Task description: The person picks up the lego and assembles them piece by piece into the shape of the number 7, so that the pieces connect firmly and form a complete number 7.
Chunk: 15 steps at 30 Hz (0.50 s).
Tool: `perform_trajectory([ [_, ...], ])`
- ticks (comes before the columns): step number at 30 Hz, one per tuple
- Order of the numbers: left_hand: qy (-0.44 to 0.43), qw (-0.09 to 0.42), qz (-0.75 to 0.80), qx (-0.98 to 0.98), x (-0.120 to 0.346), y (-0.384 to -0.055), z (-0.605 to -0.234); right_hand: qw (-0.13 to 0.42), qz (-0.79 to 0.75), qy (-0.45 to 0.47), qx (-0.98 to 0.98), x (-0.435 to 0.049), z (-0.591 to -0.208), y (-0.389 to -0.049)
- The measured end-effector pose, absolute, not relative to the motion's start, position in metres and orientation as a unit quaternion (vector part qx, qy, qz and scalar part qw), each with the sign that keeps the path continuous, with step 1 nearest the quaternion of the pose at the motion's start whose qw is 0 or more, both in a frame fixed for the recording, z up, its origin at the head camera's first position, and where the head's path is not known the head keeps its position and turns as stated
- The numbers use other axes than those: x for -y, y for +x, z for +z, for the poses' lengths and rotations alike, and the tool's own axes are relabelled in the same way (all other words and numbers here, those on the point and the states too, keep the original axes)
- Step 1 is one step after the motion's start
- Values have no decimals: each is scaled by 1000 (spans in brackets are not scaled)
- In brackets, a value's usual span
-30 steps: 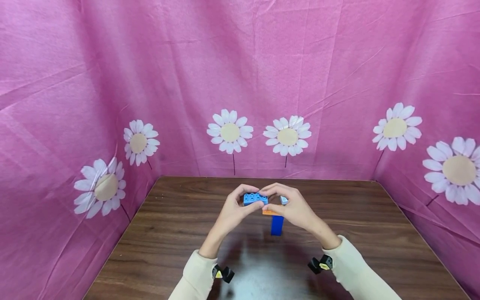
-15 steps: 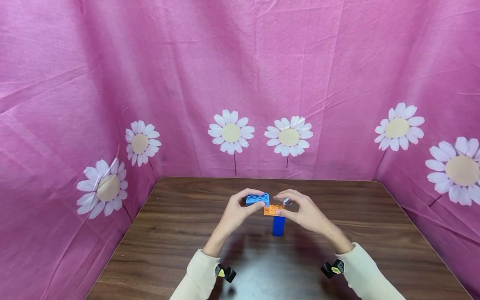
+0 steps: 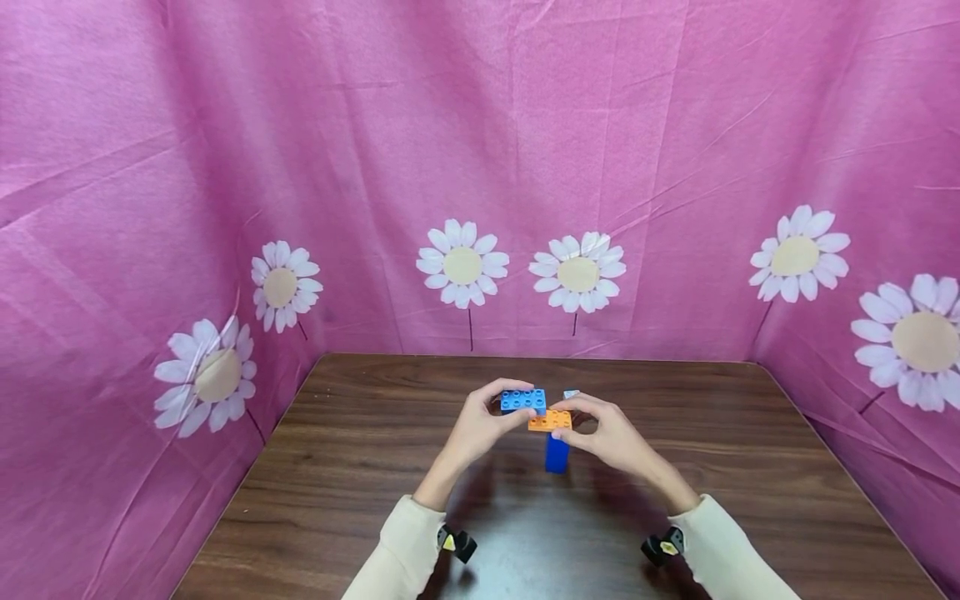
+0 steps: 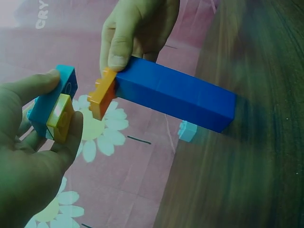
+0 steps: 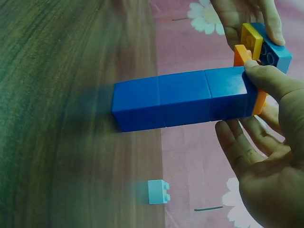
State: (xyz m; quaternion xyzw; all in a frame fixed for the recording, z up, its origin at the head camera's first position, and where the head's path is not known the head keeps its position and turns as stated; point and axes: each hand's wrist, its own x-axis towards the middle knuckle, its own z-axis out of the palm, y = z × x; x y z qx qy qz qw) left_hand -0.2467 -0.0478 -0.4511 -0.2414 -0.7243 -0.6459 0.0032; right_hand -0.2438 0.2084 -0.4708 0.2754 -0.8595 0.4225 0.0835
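A light-blue studded building brick (image 3: 523, 401) is pinched between thumb and fingers of my left hand (image 3: 474, 427). A smaller yellow brick (image 4: 60, 118) is fixed to its underside. Just below and to the right, a flat orange brick (image 3: 551, 420) caps an upright tower of several dark-blue bricks (image 5: 161, 100) standing on the table. My right hand (image 3: 618, 433) grips the tower's top, its thumb at the joint between the orange brick and the uppermost blue one. In the right wrist view, the yellow brick hangs close over the orange one's end.
Behind the tower, a small pale-blue brick (image 5: 157, 192) stands on the wooden table (image 3: 360, 467). Pink cloth (image 3: 480, 125) with printed daisies surrounds the table's back and sides. A small black camera is strapped to each wrist.
My right hand has left the light-blue brick and taken hold of the tower's top. The left hand has carried that brick slightly right, over the orange brick's left end.
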Motion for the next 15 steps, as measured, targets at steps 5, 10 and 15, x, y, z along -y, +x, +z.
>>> perform_trajectory([
  [5, -242, 4, -628, 740, 44, -248, -456, 72, 440, 268, 854, -208, -473, -244],
  [10, -244, 8, -612, 752, 42, -249, -460, 69, 450, 267, 849, -207, -474, -244],
  [15, -243, -2, -606, 757, 40, -251, -463, 65, 458, 266, 846, -208, -476, -244],
])
